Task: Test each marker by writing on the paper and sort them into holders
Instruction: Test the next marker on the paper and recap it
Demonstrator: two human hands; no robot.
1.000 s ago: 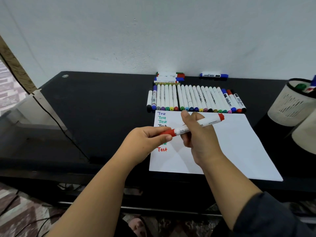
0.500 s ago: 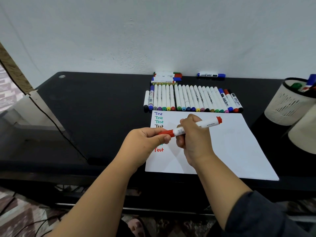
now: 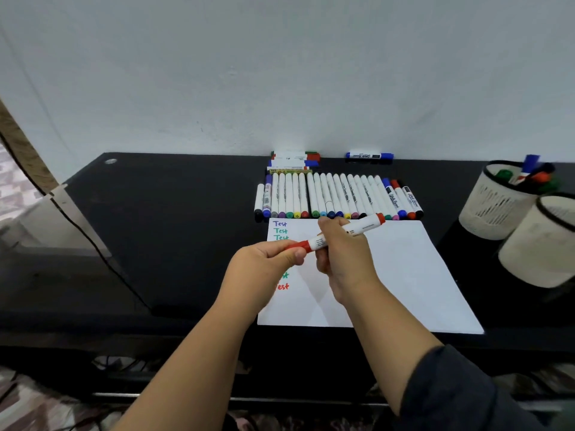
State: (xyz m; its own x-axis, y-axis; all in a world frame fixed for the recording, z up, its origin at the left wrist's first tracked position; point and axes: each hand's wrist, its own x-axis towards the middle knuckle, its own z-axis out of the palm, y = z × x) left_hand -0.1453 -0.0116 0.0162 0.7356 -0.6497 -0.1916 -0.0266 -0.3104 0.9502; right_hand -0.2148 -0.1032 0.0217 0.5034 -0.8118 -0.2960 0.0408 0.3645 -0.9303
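Both hands hold one red marker [image 3: 342, 233] in the air, above the upper left part of the paper [image 3: 404, 275]. Right hand [image 3: 343, 259] wraps its fingers around the white barrel near the middle, and left hand [image 3: 264, 262] pinches the red cap [image 3: 297, 245] at the lower left end between thumb and fingers. The cap looks seated on the barrel, so I judge that it is either about to come off or was just pressed on; a red "Test" is already written low on the sheet. The marker is light, stiff and smooth plastic, so it needs only a moderate grasp, but the barrel can slip when the cap is pulled. It is better to take the barrel close to the cap and pull straight along its axis. On the black table [image 3: 186, 213] a long row of markers [image 3: 336, 197] lies just behind the paper, and two white holders [image 3: 497, 206] stand at the right, the farther one with several markers inside.
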